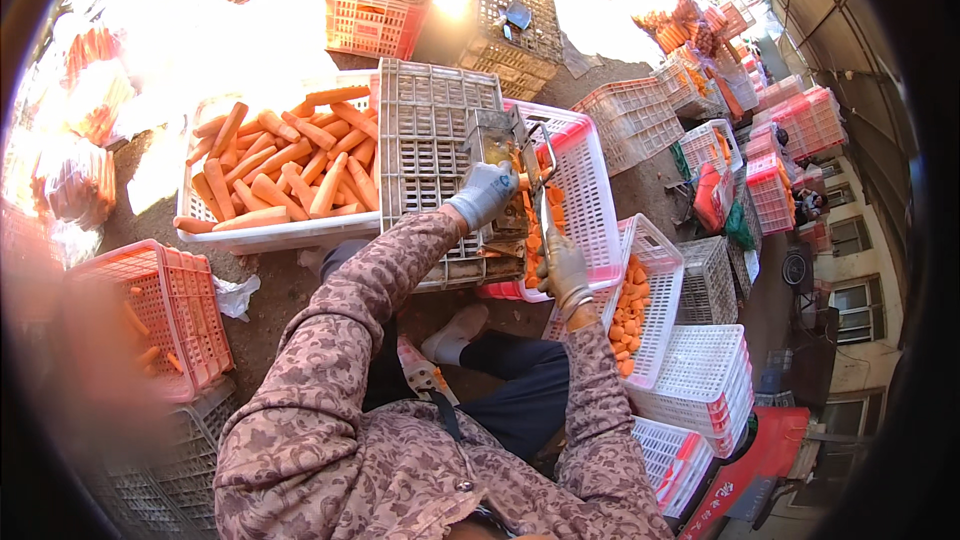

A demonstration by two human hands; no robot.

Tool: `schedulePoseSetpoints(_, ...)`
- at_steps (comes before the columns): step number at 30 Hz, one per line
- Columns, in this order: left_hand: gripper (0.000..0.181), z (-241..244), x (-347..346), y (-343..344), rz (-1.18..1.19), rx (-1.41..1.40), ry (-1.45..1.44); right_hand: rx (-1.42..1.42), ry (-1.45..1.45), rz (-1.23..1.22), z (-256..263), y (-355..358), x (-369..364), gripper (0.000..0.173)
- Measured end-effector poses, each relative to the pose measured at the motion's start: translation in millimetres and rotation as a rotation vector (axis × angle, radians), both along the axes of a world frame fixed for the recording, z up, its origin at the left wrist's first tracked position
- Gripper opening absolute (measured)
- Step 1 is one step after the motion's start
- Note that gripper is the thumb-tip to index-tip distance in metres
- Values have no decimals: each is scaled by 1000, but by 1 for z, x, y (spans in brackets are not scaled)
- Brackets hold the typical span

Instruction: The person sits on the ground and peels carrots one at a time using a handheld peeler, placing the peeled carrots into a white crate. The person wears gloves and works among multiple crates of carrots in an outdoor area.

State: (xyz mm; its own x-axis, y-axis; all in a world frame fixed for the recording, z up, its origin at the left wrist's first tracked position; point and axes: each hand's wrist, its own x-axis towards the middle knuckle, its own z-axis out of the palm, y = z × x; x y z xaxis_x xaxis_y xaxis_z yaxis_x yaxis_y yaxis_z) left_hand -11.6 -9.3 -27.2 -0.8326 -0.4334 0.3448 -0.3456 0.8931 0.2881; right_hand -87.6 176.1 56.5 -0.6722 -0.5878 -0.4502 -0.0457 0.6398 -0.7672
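My left hand [486, 191], in a pale glove, is at a metal carrot cutter [491, 136] on an upturned grey plastic crate [431, 142]. Orange carrot shows beside its fingertips; whether they grip it is hidden. My right hand [566, 270], also gloved, is closed around the handle end of the cutter's long metal blade lever [546, 214]. Below the blade, cut carrot chunks [534, 240] lie in a pink-and-white crate [577, 165]. To the left, a white crate [300, 228] is heaped with whole peeled carrots [292, 157].
Close on the right, another white crate [660, 300] holds carrot chunks [630, 307], with stacked white crates [690, 367] beside it. A red crate [199, 315] with a few carrots stands at left. Grey crates [517, 22] carrying a dustpan [517, 13] stand ahead. My legs [510, 375] flank the crate.
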Motion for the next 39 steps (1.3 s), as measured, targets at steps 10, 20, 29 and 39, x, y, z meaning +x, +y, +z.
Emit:
schedulePoseSetpoints(10, 16, 1, -12, -2, -17, 5, 0, -15, -50, -47, -2, 3, -4, 49)
schedulePoseSetpoints(20, 21, 4, 26, -2, 51, 268, -76, 91, 118, 4, -11, 5, 3, 46)
schedulePoseSetpoints(29, 14, 6, 20, -6, 20, 158, -94, -83, -38, 21, -76, 23, -24, 51)
schedulePoseSetpoints(39, 18, -1, 11, -3, -30, 133, -59, -41, 67, -65, -73, 20, -5, 51)
